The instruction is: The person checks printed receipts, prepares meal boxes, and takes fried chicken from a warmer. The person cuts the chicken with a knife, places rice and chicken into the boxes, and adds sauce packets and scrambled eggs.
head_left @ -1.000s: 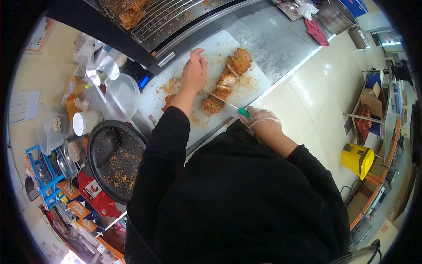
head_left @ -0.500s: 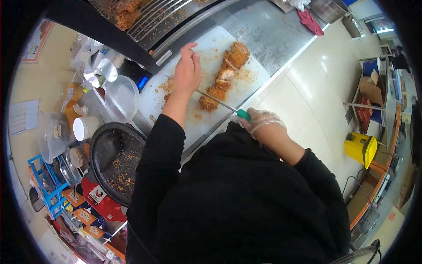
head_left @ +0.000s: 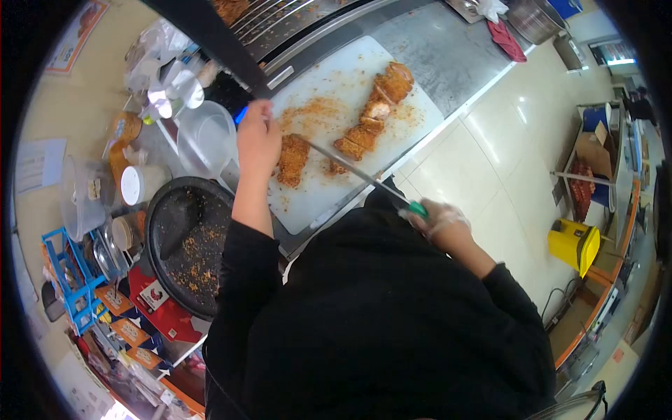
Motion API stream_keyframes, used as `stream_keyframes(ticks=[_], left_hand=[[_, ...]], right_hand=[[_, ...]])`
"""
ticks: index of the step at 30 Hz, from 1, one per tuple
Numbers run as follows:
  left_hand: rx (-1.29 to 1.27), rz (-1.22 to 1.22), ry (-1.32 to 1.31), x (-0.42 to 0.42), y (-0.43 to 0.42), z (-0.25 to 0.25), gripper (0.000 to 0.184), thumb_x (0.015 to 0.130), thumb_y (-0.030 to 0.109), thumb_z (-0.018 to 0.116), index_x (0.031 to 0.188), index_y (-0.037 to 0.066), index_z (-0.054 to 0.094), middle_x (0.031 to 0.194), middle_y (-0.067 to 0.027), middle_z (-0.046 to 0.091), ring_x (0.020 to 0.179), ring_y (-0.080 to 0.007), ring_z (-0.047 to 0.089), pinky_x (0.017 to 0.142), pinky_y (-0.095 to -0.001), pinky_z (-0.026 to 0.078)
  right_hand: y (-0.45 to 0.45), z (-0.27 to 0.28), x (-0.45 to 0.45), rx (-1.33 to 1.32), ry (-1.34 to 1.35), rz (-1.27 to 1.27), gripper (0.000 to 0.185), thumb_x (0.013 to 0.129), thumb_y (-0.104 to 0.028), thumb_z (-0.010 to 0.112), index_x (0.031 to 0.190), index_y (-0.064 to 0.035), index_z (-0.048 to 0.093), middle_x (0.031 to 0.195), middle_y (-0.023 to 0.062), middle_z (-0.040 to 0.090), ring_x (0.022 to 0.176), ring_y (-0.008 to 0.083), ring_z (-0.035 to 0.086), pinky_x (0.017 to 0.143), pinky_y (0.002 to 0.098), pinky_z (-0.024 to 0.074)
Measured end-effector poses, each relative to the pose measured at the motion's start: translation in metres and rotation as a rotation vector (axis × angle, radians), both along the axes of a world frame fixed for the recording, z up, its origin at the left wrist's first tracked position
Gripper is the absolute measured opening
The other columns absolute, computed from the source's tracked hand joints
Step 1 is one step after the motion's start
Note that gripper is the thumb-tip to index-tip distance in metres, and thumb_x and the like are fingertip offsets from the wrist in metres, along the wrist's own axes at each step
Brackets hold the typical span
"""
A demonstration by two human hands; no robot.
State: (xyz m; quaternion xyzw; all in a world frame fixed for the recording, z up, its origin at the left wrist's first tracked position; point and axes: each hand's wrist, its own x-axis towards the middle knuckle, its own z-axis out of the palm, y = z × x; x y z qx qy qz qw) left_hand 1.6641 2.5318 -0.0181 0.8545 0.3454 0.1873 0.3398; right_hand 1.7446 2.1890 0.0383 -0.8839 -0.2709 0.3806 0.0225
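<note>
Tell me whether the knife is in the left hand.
No, the gloved right hand holds the knife by its green handle.

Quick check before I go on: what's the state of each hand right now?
Left hand: open, fingers loosely curled, nothing visible in it.
Right hand: closed, holding a green-handled knife.

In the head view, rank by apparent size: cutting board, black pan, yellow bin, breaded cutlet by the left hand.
1. Cutting board
2. Black pan
3. Yellow bin
4. Breaded cutlet
True sizes may differ; the bin stands farther away.
</note>
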Motion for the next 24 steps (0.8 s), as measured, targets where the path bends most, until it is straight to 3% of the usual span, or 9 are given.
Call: stream_keyframes(ticks=[4, 6, 10, 12, 15, 19, 22, 24], left_hand=[[0.078, -0.118, 0.114, -0.038, -0.005, -0.032, 0.027, 0.084, 0.006, 0.056, 0.11, 0.005, 0.059, 0.105, -0.0143, 0.061, 0.095, -0.0323, 0.058, 0.084, -0.0408, 0.045], [0.138, -0.177, 0.159, -0.043, -0.009, -0.041, 0.028, 0.082, 0.008, 0.06, 0.11, 0.005, 0.061, 0.108, -0.0133, 0.06, 0.096, -0.0322, 0.058, 0.084, -0.0408, 0.045], [-0.068, -0.181, 0.166, -0.05, -0.01, -0.04, 0.03, 0.082, 0.012, 0.063, 0.11, 0.003, 0.061, 0.109, -0.0133, 0.06, 0.099, -0.0317, 0.058, 0.085, -0.04, 0.045], [-0.106, -0.202, 0.195, -0.052, -0.022, -0.039, 0.03, 0.082, 0.011, 0.063, 0.11, 0.002, 0.06, 0.109, -0.0136, 0.059, 0.1, -0.0316, 0.058, 0.085, -0.039, 0.046], [-0.162, -0.241, 0.069, -0.053, -0.041, -0.036, 0.031, 0.081, 0.01, 0.063, 0.111, 0.002, 0.06, 0.11, -0.0136, 0.059, 0.099, -0.0316, 0.059, 0.085, -0.0391, 0.046], [0.055, 0.124, -0.279, -0.033, -0.035, -0.014, 0.024, 0.088, 0.012, 0.058, 0.111, 0.004, 0.059, 0.105, -0.0146, 0.059, 0.092, -0.0323, 0.059, 0.081, -0.0381, 0.047], [0.089, -0.003, -0.373, -0.002, -0.024, 0.012, 0.022, 0.091, 0.012, 0.053, 0.112, 0.006, 0.059, 0.102, -0.0155, 0.059, 0.09, -0.0321, 0.059, 0.078, -0.0371, 0.047], [0.111, -0.105, -0.351, 0.021, -0.012, -0.005, 0.024, 0.092, 0.013, 0.051, 0.115, 0.008, 0.057, 0.101, -0.0157, 0.06, 0.089, -0.0323, 0.059, 0.078, -0.0376, 0.047]], right_hand=[[-0.021, -0.003, -0.006, -0.194, 0.093, -0.018, 0.052, 0.089, -0.058, 0.046, 0.097, -0.0087, 0.059, 0.084, 0.0193, 0.065, 0.083, 0.037, 0.063, 0.074, 0.0459, 0.0489], [-0.025, -0.009, -0.01, -0.159, 0.025, -0.034, 0.053, 0.089, -0.059, 0.045, 0.097, -0.0082, 0.059, 0.085, 0.0194, 0.065, 0.084, 0.0371, 0.063, 0.075, 0.0456, 0.0486], [-0.007, -0.01, -0.011, -0.102, -0.067, -0.063, 0.055, 0.089, -0.06, 0.044, 0.098, -0.0073, 0.059, 0.086, 0.0195, 0.065, 0.086, 0.0372, 0.063, 0.076, 0.0458, 0.0482], [0.002, -0.01, -0.011, -0.037, -0.073, -0.056, 0.048, 0.09, -0.053, 0.048, 0.096, -0.0068, 0.059, 0.084, 0.0213, 0.064, 0.084, 0.0398, 0.061, 0.074, 0.0477, 0.0471], [0.017, 0.001, -0.009, 0.018, -0.04, -0.065, 0.044, 0.091, -0.05, 0.049, 0.096, -0.0067, 0.058, 0.083, 0.0217, 0.064, 0.083, 0.0407, 0.06, 0.073, 0.0486, 0.0466], [0.033, 0.0, -0.008, 0.042, -0.084, 0.04, 0.043, 0.091, -0.05, 0.049, 0.097, -0.0078, 0.058, 0.084, 0.0196, 0.064, 0.082, 0.0389, 0.061, 0.073, 0.0482, 0.0472], [0.059, 0.007, -0.007, 0.042, -0.054, 0.158, 0.05, 0.091, -0.055, 0.043, 0.1, -0.0081, 0.058, 0.087, 0.0199, 0.066, 0.085, 0.0366, 0.063, 0.072, 0.0467, 0.0495], [0.075, 0.002, -0.007, -0.04, -0.06, 0.137, 0.046, 0.091, -0.051, 0.046, 0.102, -0.0084, 0.058, 0.086, 0.0184, 0.065, 0.082, 0.0371, 0.063, 0.072, 0.0474, 0.0488]])
